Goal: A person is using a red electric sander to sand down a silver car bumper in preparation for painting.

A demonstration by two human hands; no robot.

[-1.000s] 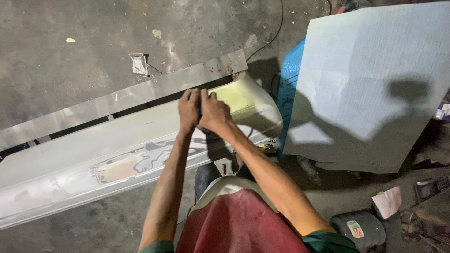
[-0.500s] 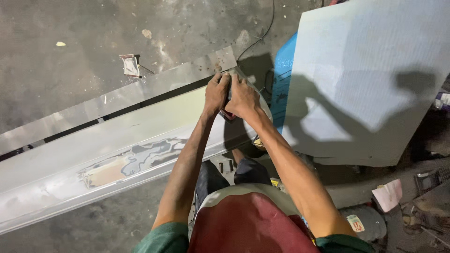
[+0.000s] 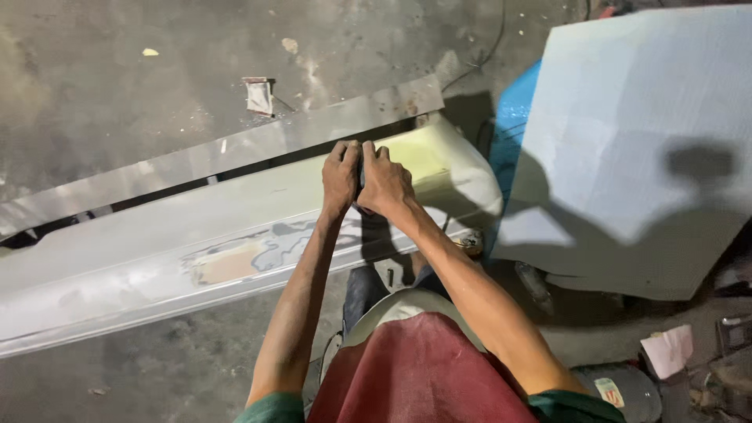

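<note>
A long white-grey car bumper (image 3: 141,266) lies on the concrete floor, running from lower left to upper right. It has a tan filler patch (image 3: 227,263) and a yellowish area (image 3: 427,160) near its right end. My left hand (image 3: 341,178) and my right hand (image 3: 385,182) press side by side on the bumper's upper face. Together they grip a small dark sanding block (image 3: 361,186), which is mostly hidden under the fingers.
A large pale panel (image 3: 627,141) leans at the right over something blue (image 3: 513,125). A scrap of sandpaper (image 3: 258,95) and a thin cable (image 3: 487,47) lie on the floor beyond the bumper. A grey can (image 3: 619,389) and crumpled paper (image 3: 667,350) sit at lower right.
Both hands slid together along the bumper toward its right end, then came back left to the spot just before the yellowish area.
</note>
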